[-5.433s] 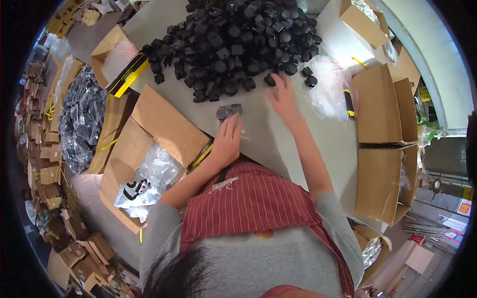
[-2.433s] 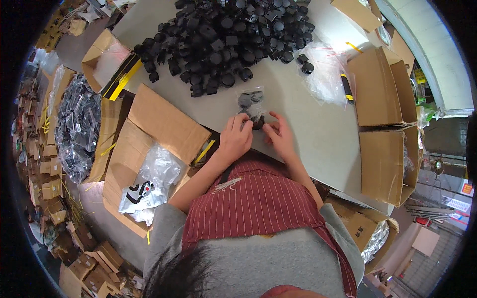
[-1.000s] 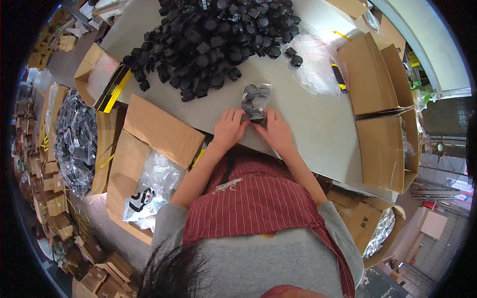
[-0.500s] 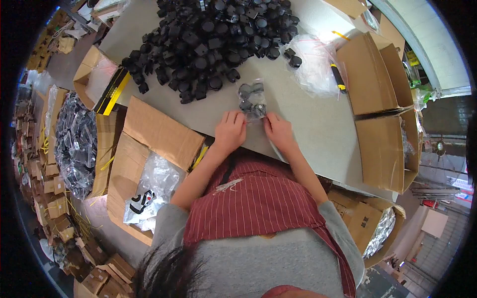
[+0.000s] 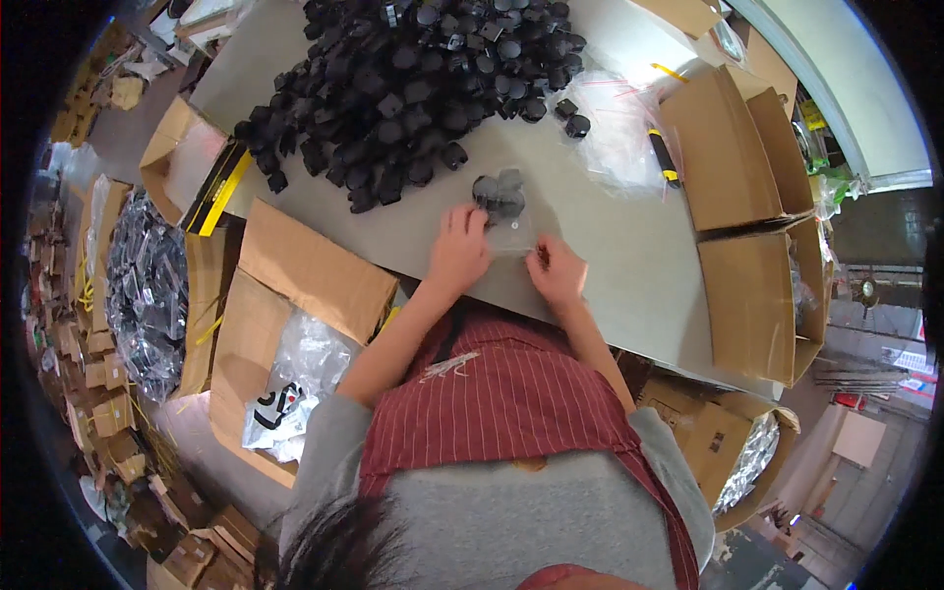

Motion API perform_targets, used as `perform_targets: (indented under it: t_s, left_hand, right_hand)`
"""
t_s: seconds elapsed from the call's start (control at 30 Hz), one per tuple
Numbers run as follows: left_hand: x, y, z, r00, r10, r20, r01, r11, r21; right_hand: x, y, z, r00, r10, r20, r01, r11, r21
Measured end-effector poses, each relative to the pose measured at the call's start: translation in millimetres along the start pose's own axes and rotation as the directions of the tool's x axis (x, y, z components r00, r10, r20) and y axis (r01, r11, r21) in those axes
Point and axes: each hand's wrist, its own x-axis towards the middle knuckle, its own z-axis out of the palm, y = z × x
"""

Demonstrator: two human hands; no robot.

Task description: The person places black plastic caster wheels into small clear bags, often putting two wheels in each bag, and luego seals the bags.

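A small clear plastic bag (image 5: 511,236) lies at the near part of the table, with several black plastic parts (image 5: 500,195) bunched in its far end. My left hand (image 5: 459,251) is closed at the bag's left edge, its fingertips close to the black parts. At the bag's near right corner, my right hand (image 5: 557,270) pinches the plastic between thumb and curled fingers. Beyond both hands spreads a large heap of loose black plastic parts (image 5: 393,108), many with round faces. Two more loose black parts (image 5: 576,125) sit to its right.
Flat clear bags (image 5: 619,138) and a yellow-and-black cutter (image 5: 664,157) lie on the grey table (image 5: 629,265). Open cardboard boxes (image 5: 737,147) stand along the right. An open carton (image 5: 305,256) with plastic bags is at my left, beside a box of filled bags (image 5: 147,290).
The black parts now bunch toward the bag's far end, leaving its near part flatter. My left hand has moved up along the bag's edge, and my right hand has come slightly nearer to me.
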Motion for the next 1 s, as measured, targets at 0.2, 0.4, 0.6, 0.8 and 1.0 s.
perform_targets:
  t_s: [0.2,0.4,0.6,0.8,1.0]
  left_hand:
    - [-20.2,14.5,-36.9,0.932,-0.218,0.288,0.258,0.96,-0.107]
    - [12.9,28.9,-84.9,0.898,-0.195,0.395,0.261,0.958,-0.12]
    - [59.9,42.0,-125.5,0.806,-0.243,0.54,0.434,0.863,-0.259]
    - [78.1,44.5,-106.8,0.825,-0.088,0.558,0.338,0.869,-0.362]
    - [73.7,31.8,-86.2,0.866,0.115,0.486,0.254,0.736,-0.628]
  right_hand:
    - [4.2,-46.1,-46.7,0.894,-0.448,-0.004,0.448,0.893,0.03]
    - [20.7,-48.5,-78.7,0.788,-0.559,0.257,0.606,0.778,-0.165]
    - [35.5,-69.2,-121.2,0.755,-0.621,0.212,0.65,0.752,-0.113]
    - [37.7,-65.4,-137.3,0.702,-0.634,0.325,0.675,0.738,-0.019]
    - [24.1,-53.4,-149.4,0.835,-0.456,0.308,0.477,0.879,0.009]
